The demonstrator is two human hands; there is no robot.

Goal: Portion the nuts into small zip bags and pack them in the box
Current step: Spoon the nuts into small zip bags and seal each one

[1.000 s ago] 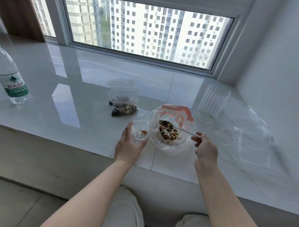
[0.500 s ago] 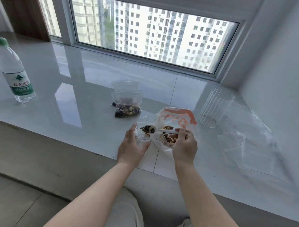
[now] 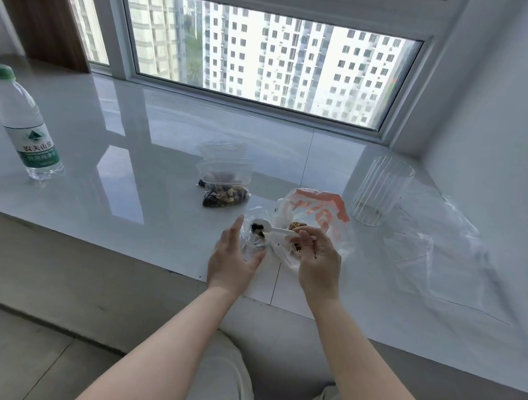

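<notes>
Your right hand (image 3: pixel 317 256) pinches the handle of a white plastic spoon (image 3: pixel 270 229), its bowl loaded with dark nuts and sitting right over the mouth of the small zip bag (image 3: pixel 253 235). Your left hand (image 3: pixel 233 256) cups that bag from the left, thumb and fingers curled round the film and propping it open.

The bulk nuts sit in the big clear bag with orange print (image 3: pixel 313 220), touching the small bag on its right. Two filled zip bags (image 3: pixel 225 186) lie further back toward the window, overlapping. No obvious box in view; the ribbed clear container (image 3: pixel 381 191) to the right may be it, I can't tell.

Risks, as I read them:
- The bag mouth is floppy and narrow. If your left grip slackens, it will likely collapse and the spoonful lands on the sill.
- Tip the spoon too fast or off-centre and nuts will probably bounce off the rim.
- The glossy sill looks slippery, and the work sits near the front edge; strays could roll onto the floor.
- The big bag is slumped open; a knock from your right wrist could spill it.

Surface: polished white stone windowsill (image 3: pixel 137 164), very reflective. Loose clear plastic sheeting (image 3: pixel 436 237) on the right, water bottle (image 3: pixel 24 129) far left. Wide window (image 3: pixel 263 54) behind, high-rise blocks outside, white wall on the right.
</notes>
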